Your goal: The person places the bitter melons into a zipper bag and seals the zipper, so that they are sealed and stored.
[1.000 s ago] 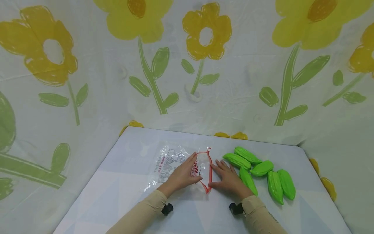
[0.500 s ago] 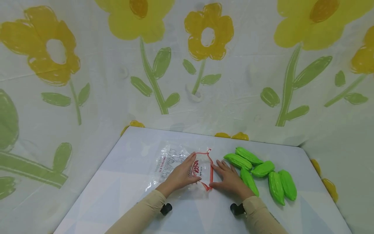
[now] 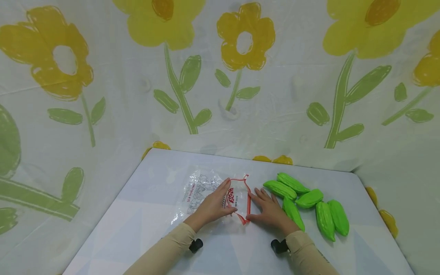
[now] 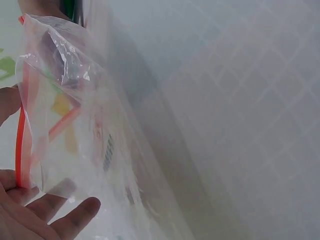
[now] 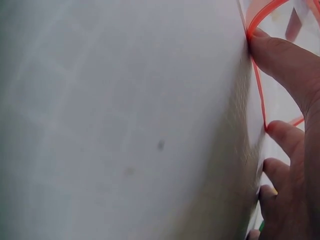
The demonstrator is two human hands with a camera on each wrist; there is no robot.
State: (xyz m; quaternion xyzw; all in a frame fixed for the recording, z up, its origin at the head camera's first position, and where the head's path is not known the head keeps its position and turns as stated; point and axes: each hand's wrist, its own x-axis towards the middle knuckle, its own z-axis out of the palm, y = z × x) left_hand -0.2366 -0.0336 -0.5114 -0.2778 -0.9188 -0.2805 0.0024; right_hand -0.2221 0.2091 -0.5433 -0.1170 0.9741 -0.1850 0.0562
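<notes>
In the head view a clear plastic zip bag (image 3: 196, 193) with a red strip round its mouth lies on the table, printed with red lettering and line drawings. Its mouth gapes toward the right. My left hand (image 3: 213, 202) touches the raised lip, thumb and forefinger spread along the red edge; the left wrist view shows its fingers (image 4: 77, 220) extended beside the film. My right hand (image 3: 271, 210) rests on the table, thumb (image 5: 282, 55) and forefinger touching the lower red strip (image 3: 248, 202). Right of it lie several bright green, ridged, bitter-melon-shaped pieces (image 3: 324, 221).
The pale table (image 3: 137, 221) has light blue triangles. A hanging white sheet (image 3: 275, 126) with yellow flowers surrounds its back and sides. Black wrist cameras (image 3: 196, 245) sit under both beige sleeves (image 3: 165, 250).
The bag's mouth shifts slightly, its lower front corner rising a little. Both hands stay nearly in place; the whole view shifts a few pixels.
</notes>
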